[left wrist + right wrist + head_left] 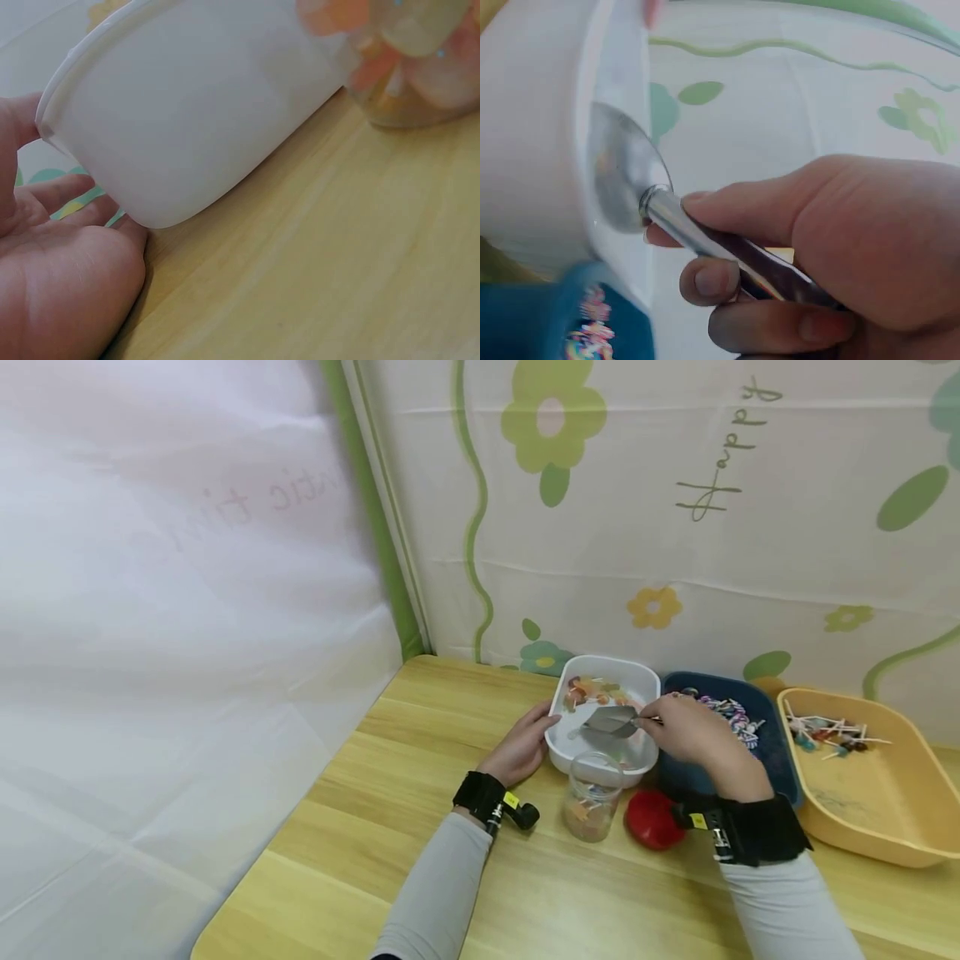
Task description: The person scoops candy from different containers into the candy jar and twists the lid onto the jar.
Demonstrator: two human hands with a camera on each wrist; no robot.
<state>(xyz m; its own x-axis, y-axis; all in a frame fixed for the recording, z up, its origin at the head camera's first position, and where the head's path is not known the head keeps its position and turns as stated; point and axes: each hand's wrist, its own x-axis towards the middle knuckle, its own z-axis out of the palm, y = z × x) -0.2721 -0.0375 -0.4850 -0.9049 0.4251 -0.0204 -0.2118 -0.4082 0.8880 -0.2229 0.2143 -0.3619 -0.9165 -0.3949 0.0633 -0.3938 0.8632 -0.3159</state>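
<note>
My right hand [686,727] grips the handle of a metal scoop [611,721], the thumb along it and the fingers curled round, as the right wrist view shows. The scoop's blade is inside a white plastic bin [647,677] that holds wrapped lollipops [596,692], bunched toward its far side. At the bin's left side, my left hand [521,747] holds the rim, thumb over the edge and fingers against the outer wall [187,112]. A clear jar [592,814] with some candies inside stands upright just in front of the bin.
A red lid [655,820] lies right of the jar, by my right wrist. Beside the white bin stand a dark blue bin [783,760] of striped candies and a yellow bin [892,793] of lollipops. A printed curtain [600,552] hangs behind the wooden table [360,810].
</note>
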